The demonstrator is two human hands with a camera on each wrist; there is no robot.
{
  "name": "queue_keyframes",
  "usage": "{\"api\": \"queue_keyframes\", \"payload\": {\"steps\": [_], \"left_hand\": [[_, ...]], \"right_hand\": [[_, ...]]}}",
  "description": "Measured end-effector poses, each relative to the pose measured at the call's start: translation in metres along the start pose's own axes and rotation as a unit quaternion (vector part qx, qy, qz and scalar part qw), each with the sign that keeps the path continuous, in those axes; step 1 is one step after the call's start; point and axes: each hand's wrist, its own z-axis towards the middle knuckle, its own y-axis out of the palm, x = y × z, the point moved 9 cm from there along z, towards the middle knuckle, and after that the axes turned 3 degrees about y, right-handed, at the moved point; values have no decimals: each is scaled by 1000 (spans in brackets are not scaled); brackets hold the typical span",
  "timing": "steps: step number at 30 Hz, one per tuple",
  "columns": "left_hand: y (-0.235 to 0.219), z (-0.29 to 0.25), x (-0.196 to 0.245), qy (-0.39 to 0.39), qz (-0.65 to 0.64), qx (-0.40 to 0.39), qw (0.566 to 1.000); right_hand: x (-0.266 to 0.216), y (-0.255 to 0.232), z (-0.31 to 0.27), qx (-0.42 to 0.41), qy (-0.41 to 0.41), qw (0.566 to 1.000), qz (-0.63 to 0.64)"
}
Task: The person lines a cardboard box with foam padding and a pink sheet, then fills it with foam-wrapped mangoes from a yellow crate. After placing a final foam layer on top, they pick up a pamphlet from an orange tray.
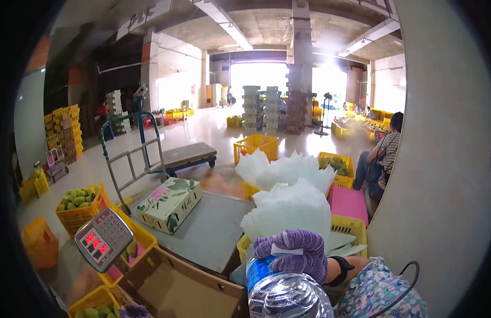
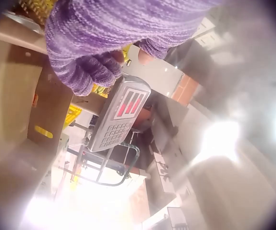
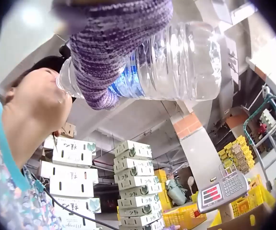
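Observation:
My right hand (image 1: 296, 254), in a purple knit glove, grips a clear plastic water bottle (image 1: 288, 297) with a blue label, tipped up close under the head camera. The right wrist view shows the same hand (image 3: 114, 52) wrapped round the bottle (image 3: 176, 62), whose neck is at the person's mouth. My left hand (image 1: 131, 311), also gloved in purple, shows only at the bottom edge beside a cardboard box (image 1: 171, 286). In the left wrist view its fingers (image 2: 95, 62) are curled above a scale display (image 2: 119, 112); whether they hold anything is hidden.
A scale display (image 1: 103, 237) with red digits stands at lower left by a grey weighing platform (image 1: 213, 228) bearing a printed carton (image 1: 170, 204). White foam nets (image 1: 288, 206) fill yellow crates ahead. Mango crates (image 1: 81, 204) sit at left, a trolley (image 1: 187, 155) behind, a seated person (image 1: 383, 159) right.

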Motion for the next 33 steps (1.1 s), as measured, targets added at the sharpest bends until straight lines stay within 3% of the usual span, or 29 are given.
{"api": "queue_keyframes", "payload": {"steps": [8,9,16,19,20,22,25,27,33], "left_hand": [[-7,-1,0,13,-63,63,996],[-2,-1,2,22,-60,31,997],[-3,3,-2,12,-76,17,997],[-2,-7,0,13,-81,75,994],[-2,-5,1,13,-90,54,994],[-4,-4,2,13,-99,35,994],[-2,-6,5,20,-91,31,995],[0,-4,5,18,-121,8,992],[-4,-9,11,40,-97,66,992]], "right_hand": [[0,-19,27,34,-30,999,-7],[6,-17,25,57,-30,998,9],[3,-25,36,84,-55,994,37],[2,-30,51,13,-20,997,73],[2,-26,51,12,-22,997,72],[-6,-29,47,85,-82,993,23],[-10,-30,56,36,-69,996,46],[-7,-25,55,60,-87,993,52],[-13,-29,64,56,-113,989,71]]}}
